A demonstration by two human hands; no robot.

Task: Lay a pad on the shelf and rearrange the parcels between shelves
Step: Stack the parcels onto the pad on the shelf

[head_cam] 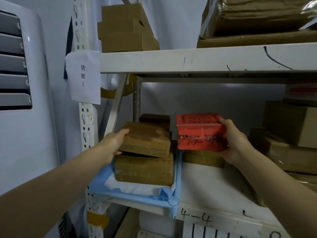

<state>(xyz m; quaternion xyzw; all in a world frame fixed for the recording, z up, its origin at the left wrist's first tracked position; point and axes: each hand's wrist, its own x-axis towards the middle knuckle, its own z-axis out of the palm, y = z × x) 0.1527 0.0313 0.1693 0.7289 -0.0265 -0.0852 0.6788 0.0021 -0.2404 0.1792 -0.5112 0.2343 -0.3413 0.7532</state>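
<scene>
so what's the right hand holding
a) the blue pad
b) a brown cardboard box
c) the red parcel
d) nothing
c: the right hand grips the red parcel at its right end, fingers over the top and thumb below, while the left hand holds the top brown parcel of the stack on the blue pad.

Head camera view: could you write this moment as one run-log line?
left hand: grips flat brown cardboard parcel, tilted atop brown stack | right hand: holds red taped parcel | blue-edged pad: under stack
</scene>
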